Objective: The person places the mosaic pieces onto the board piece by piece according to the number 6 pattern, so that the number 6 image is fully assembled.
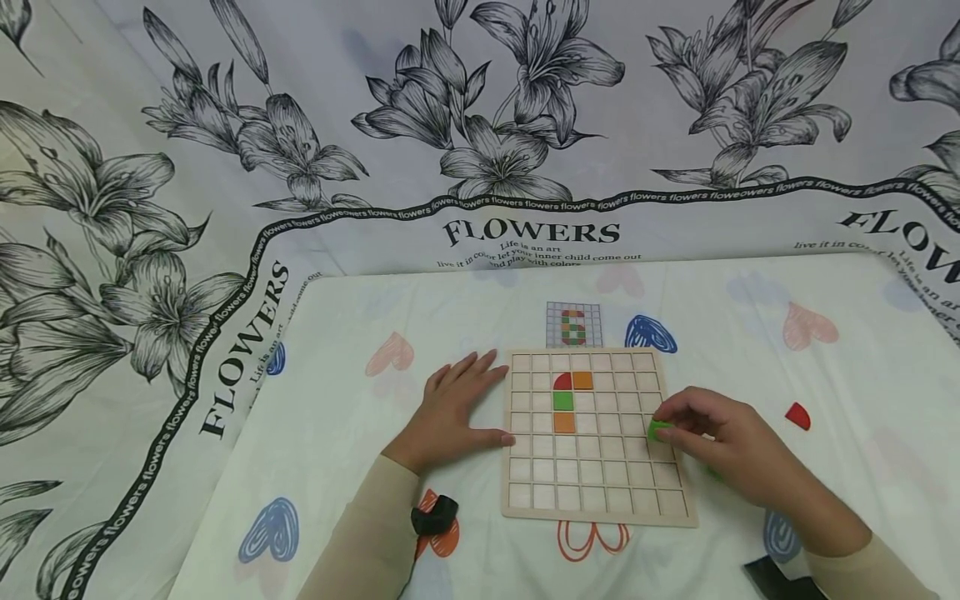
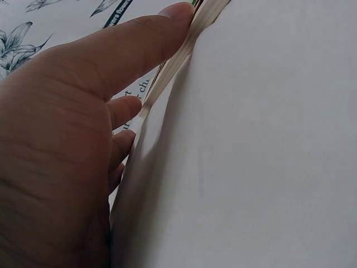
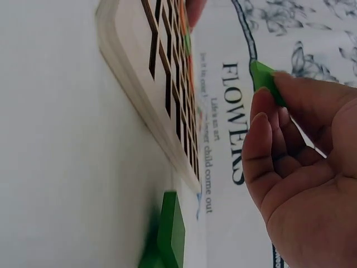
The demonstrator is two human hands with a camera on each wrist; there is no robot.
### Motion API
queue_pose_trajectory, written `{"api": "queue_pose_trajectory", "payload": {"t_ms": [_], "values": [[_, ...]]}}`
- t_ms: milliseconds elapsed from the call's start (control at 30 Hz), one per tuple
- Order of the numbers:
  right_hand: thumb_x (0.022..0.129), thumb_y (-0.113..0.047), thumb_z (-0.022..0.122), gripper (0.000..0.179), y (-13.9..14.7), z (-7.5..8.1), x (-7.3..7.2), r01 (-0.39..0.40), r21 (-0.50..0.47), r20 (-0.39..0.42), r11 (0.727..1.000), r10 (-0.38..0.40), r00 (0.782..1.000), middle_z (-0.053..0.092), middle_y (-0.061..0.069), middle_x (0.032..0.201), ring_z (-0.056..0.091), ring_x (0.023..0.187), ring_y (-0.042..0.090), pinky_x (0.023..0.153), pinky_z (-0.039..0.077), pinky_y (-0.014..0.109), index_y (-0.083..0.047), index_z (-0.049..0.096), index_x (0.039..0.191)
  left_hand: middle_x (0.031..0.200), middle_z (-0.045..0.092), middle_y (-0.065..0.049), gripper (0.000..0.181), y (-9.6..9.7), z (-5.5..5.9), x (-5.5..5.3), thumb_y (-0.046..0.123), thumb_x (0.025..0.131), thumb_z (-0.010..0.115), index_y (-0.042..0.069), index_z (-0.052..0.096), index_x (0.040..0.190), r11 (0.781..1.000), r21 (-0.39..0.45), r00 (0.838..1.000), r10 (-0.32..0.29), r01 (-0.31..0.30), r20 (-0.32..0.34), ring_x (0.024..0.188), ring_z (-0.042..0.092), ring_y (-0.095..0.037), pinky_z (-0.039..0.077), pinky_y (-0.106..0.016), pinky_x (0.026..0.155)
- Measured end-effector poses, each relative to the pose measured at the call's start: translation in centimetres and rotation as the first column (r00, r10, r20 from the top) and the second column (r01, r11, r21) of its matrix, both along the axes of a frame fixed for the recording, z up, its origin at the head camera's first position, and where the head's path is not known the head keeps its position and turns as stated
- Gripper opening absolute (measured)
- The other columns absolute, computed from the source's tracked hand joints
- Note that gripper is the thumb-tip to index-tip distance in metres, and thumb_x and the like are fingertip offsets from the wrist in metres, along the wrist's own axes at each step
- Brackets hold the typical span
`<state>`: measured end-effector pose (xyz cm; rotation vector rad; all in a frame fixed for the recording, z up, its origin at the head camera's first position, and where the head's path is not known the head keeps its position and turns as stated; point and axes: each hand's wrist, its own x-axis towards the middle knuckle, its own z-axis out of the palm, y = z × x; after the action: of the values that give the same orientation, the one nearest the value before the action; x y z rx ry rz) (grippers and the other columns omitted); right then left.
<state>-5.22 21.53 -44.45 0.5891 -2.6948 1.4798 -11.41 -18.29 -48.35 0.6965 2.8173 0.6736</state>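
Note:
My right hand (image 1: pixel 731 446) pinches a small green tile (image 1: pixel 657 430) between thumb and fingertips, over the right edge of a wooden grid board (image 1: pixel 600 518). In the right wrist view this green piece (image 3: pixel 265 79) sticks out past the fingertips, partly covered by them. My left hand (image 1: pixel 453 417) lies at the board's left side with fingers spread, its thumb against the frame. On the board, a red quarter-round tile (image 1: pixel 562 382) sits left of an orange square tile (image 1: pixel 582 381). Below the red one come a green square tile (image 1: pixel 563 402) and another orange square tile (image 1: pixel 564 423).
Behind the board lies a pattern card (image 1: pixel 551 327) with a coloured figure on a grid. A loose red quarter-round piece (image 1: pixel 799 416) lies to the right. Beside the board, green blocks (image 3: pixel 172 234) rest on the cloth, mostly hidden by my right hand in the head view.

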Motion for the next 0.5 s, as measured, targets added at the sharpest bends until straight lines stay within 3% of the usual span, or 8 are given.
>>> {"api": "queue_pose_trajectory", "payload": {"t_ms": [367, 500], "values": [[0.097, -0.006, 0.083, 0.025, -2.7, 0.5, -0.1, -0.074, 0.028, 0.05, 0.997, 0.072, 0.996, 0.069, -0.014, 0.102, 0.066, 0.087, 0.012, 0.08, 0.059, 0.027, -0.027, 0.077, 0.108, 0.179, 0.022, 0.012, 0.099, -0.1, 0.0, -0.1, 0.075, 0.088, 0.075, 0.032, 0.042, 0.17, 1.0, 0.005, 1.0, -0.011, 0.012, -0.024, 0.164, 0.009, -0.014, 0.008, -0.054, 0.127], [0.098, -0.005, 0.082, 0.023, -3.6, 0.7, -0.3, -0.108, -0.003, 0.083, 0.994, 0.108, 0.991, 0.071, -0.011, 0.102, 0.067, 0.087, 0.013, 0.081, 0.06, 0.028, -0.026, 0.076, 0.107, 0.179, 0.022, 0.011, 0.099, -0.2, 0.0, -0.1, 0.073, 0.088, 0.076, 0.031, 0.042, 0.17, 1.0, 0.008, 0.999, -0.018, 0.018, -0.027, 0.164, 0.009, -0.014, 0.008, -0.054, 0.127]]}}
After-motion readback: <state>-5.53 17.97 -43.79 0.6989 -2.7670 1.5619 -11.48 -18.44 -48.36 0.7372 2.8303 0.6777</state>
